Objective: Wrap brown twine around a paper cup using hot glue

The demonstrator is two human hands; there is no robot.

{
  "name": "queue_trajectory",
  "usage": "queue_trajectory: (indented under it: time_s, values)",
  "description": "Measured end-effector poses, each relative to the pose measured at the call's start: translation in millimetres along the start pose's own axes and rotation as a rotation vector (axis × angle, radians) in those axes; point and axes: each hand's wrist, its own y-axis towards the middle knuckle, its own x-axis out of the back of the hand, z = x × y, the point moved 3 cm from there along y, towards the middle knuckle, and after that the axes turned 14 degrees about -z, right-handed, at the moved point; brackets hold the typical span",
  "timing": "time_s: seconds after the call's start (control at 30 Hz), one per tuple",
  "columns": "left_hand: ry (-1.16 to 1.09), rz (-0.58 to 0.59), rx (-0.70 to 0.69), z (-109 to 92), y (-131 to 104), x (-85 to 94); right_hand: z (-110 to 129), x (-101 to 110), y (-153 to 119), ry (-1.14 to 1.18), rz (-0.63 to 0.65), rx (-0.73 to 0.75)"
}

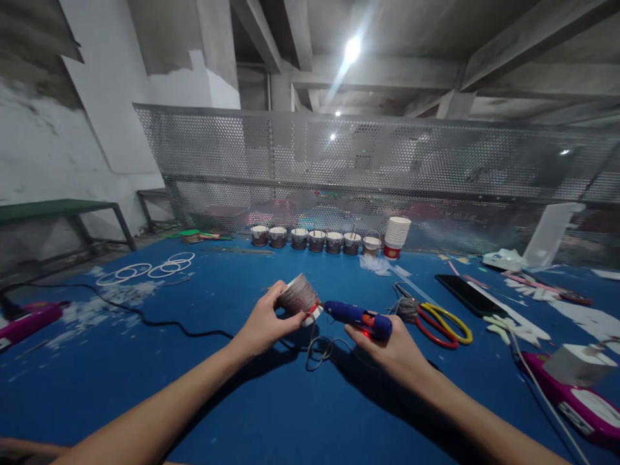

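Note:
Tilted in my left hand [266, 318] is a paper cup [299, 296] wound with grey cord, a strip of red and white still bare near its rim. The fingers are closed around it. My right hand [397, 352] grips a blue glue gun [356, 315] with an orange part and a small red light. Its nozzle points left at the bare strip, touching or very near it. Loose grey cord [320, 354] trails from the cup in loops on the blue table [232, 407]. A ball of grey cord [407, 310] lies beyond my right hand.
Along the back stand several wrapped cups [316, 241] and a stack of paper cups [396, 237]. To the right lie red-and-yellow rings [448, 323], a phone [469, 295] and a magenta power strip [576, 403]. White rings [169, 266] and a black cable [179, 332] are left.

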Motion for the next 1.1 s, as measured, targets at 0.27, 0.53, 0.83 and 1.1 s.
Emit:
queue_trajectory:
  time_s: [0.27,0.53,0.83,1.1]
  values:
    - [-0.023,0.014,-0.035,8.4,2.5,-0.5,0.5,0.6,0.1,0.005,0.004,-0.011]
    - [-0.023,0.025,-0.013,9.5,2.5,-1.0,4.6,-2.6,-2.4,0.030,0.074,-0.040]
    - [-0.034,0.016,-0.025,6.3,2.3,-0.1,-2.0,0.5,2.3,0.024,0.010,-0.077]
    - [-0.045,0.010,-0.023,5.4,1.9,-0.8,0.0,-0.7,-0.5,0.029,0.042,-0.067]
